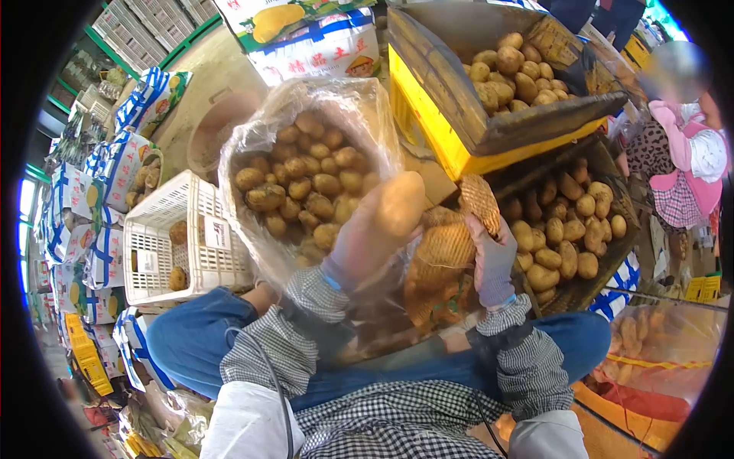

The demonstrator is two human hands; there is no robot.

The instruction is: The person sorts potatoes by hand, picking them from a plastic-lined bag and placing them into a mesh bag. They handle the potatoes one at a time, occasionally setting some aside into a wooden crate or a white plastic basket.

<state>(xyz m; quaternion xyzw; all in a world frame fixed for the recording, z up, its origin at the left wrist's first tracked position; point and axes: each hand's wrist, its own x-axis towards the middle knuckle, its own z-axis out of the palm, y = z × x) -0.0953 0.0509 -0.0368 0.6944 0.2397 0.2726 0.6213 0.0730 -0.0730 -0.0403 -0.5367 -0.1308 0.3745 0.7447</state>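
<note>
My left hand [368,241], gloved and blurred by motion, grips a large potato [401,203] above the right rim of the plastic-lined container [248,130] of potatoes. In my right hand [495,264], also gloved, is a brown net sleeve [480,203], held upright between thumb and fingers; whether a potato is inside it I cannot tell. A heap of similar brown netting [442,252] sits between my hands, in front of my lap. Loose potatoes [306,172] fill the lined container to the left.
At the back right stands a yellow crate [428,107] with a dark tray of potatoes. Below it is another dark crate [623,256] of potatoes. A white plastic basket [157,287] holds a few potatoes at left. Printed cartons [317,53] stand behind; another person [680,153] is at far right.
</note>
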